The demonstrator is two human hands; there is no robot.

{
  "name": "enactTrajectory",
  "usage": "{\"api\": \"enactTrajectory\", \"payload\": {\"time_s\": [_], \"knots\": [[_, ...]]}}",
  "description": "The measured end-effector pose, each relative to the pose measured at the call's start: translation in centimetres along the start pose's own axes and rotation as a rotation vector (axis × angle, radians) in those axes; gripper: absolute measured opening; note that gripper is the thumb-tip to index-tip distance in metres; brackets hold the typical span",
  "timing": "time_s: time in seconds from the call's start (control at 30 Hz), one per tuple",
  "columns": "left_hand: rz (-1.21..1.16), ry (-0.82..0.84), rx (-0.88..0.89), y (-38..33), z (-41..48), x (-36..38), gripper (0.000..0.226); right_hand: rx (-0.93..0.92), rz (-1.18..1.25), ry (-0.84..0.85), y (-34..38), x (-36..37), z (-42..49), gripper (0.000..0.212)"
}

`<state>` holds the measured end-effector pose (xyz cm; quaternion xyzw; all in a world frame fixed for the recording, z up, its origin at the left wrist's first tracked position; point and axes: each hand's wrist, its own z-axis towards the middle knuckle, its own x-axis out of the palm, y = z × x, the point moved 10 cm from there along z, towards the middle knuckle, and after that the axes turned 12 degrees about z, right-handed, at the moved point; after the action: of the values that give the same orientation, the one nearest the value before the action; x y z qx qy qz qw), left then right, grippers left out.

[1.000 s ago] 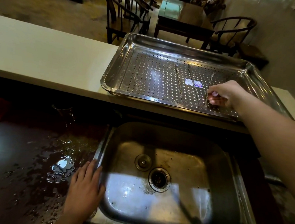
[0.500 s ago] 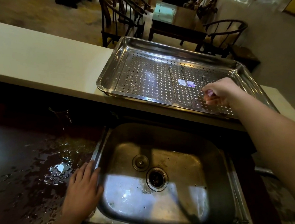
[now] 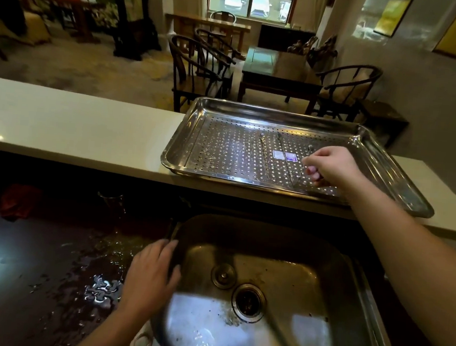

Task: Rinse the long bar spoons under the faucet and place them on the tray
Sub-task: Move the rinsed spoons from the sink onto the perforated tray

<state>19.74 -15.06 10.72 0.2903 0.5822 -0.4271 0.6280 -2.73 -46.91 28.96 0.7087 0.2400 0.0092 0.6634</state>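
Three spoons (image 3: 264, 159) sit on the tray (image 3: 254, 109), right hand (image 3: 332, 168) pinching the last spoon (image 3: 309, 151) by its stem (looks light, stiff, slippery wet, so grab mid-stem), left hand (image 3: 149, 273) flat on the sink (image 3: 270, 240) rim.

The tray (image 3: 185, 141) sits on the ledge (image 3: 74, 120) at the far right. The sink (image 3: 351, 266) is just on its near side, set in the lower counter (image 3: 34, 266). Three spoons (image 3: 263, 155) lie side by side in the tray, running near to far. The right hand (image 3: 329, 168) is at the rightmost one. The left hand (image 3: 152, 273) rests on the sink's left rim. Chairs (image 3: 192, 67) and a table (image 3: 279, 75) stand beyond the ledge.
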Motion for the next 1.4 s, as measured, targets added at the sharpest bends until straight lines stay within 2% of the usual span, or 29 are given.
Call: {"api": "enactTrajectory", "payload": {"time_s": [0.27, 0.33, 0.4, 0.5, 0.73, 0.9, 1.07, 1.3, 1.4], "knots": [[0.003, -0.490, 0.189, -5.5, 3.3, -11.6, 0.049, -0.048, 0.009, 0.016, 0.5, -0.3, -0.4, 0.010], [0.041, -0.568, 0.213, -6.6, 4.4, -13.7, 0.049, -0.050, 0.000, 0.012, 0.5, -0.6, -0.4, 0.011], [0.077, -0.556, 0.205, -7.5, 6.2, -15.2, 0.051, -0.046, -0.005, 0.011, 0.5, -0.8, -0.5, 0.011], [0.114, -0.456, 0.185, -8.6, 9.4, -16.3, 0.056, -0.047, -0.011, 0.005, 0.3, -1.1, -0.6, 0.009], [0.129, -0.221, 0.128, -9.1, 13.7, -13.3, 0.063, -0.123, -0.135, -0.128, -0.9, -2.2, -1.3, 0.008], [0.152, -0.203, 0.086, -9.0, 13.9, -12.3, 0.064, -0.143, -0.173, -0.187, -1.9, -2.7, -1.6, 0.010], [0.152, -0.214, 0.077, -9.0, 13.9, -12.3, 0.062, -0.060, -0.328, -0.138, -1.8, -1.9, 0.4, 0.010], [0.180, -0.223, 0.071, -8.8, 14.1, -12.1, 0.063, 0.102, -0.449, -0.146, -3.4, -1.3, 4.2, 0.034], [0.191, -0.229, 0.064, -8.8, 14.1, -12.1, 0.064, 0.118, -0.535, -0.159, -3.3, -0.8, 5.3, 0.042]]}}
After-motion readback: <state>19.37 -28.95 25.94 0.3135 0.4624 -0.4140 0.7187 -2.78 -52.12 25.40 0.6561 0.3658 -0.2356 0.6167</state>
